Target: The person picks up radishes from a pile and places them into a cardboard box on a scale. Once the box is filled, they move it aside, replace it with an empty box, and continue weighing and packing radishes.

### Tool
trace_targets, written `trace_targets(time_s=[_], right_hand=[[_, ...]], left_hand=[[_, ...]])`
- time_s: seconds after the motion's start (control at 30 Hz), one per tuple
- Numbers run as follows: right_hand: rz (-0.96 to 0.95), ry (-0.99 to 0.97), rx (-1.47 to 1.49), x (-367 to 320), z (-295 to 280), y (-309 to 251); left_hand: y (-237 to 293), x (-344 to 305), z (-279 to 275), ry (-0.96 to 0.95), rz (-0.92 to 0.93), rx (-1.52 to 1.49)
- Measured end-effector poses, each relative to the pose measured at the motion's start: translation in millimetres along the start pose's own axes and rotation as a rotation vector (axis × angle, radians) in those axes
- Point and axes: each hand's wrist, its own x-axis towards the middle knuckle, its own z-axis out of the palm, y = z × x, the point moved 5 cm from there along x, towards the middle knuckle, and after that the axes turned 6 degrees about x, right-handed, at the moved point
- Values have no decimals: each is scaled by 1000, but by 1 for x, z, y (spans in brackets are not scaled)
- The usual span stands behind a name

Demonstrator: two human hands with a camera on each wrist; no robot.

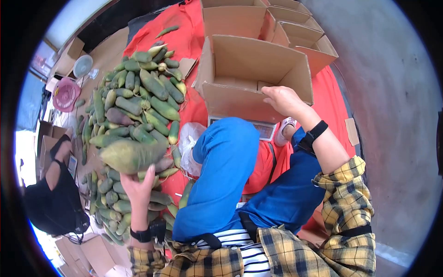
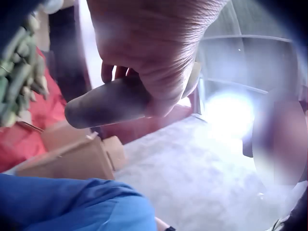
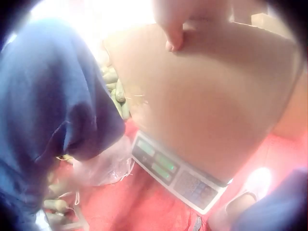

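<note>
Well, the left hand (image 1: 138,185) has its fingers curled round a plump green radish (image 1: 127,157), whose ends jut past them, above the radish pile (image 1: 157,85). The right hand (image 1: 284,100) pinches the near rim of an open cardboard box (image 1: 244,100); below those fingers is a scale (image 3: 166,168), beyond them more boxes (image 1: 234,21).
</note>
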Motion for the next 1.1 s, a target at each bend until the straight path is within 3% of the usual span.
trace_targets(time_s=[0.17,0.23,0.27,0.3,0.33,0.4,0.43,0.5,0.6,0.67,0.73,0.8,0.9,1.0,1.03,1.07,1.1], right_hand=[[4,15,10,0,-1,-3],[-5,27,13,-1,1,-3],[-4,30,21,-1,2,-3],[3,35,21,-2,3,-2],[-24,72,49,-4,3,-3],[-44,106,77,-3,1,-4],[-28,77,64,-3,1,-4],[-14,34,56,-5,2,-4],[-20,78,121,-3,1,-3],[-69,135,131,-1,2,1],[-27,148,129,-2,10,0],[-74,115,42,-2,10,1],[-14,67,91,-7,5,-3],[-3,30,89,-8,2,-8],[39,38,102,-7,-2,-10],[81,42,115,-6,-4,-12],[54,22,118,-6,-3,-14]], left_hand=[[144,81,124,-220,567,63],[162,108,178,-269,703,36],[175,117,203,-296,777,183],[179,126,230,-377,867,93],[173,139,250,-382,872,90],[151,151,302,-728,863,339],[144,157,316,-734,858,334],[117,155,345,-1065,732,708],[95,151,354,-1078,753,790],[106,155,333,-853,854,458],[122,150,284,-597,969,360],[121,131,219,-540,840,281],[59,95,133,-457,550,346],[-72,22,51,-414,219,524],[-107,-14,25,-445,-27,467],[-143,-52,-2,-519,-340,597],[-185,-97,-27,-470,-266,623]])
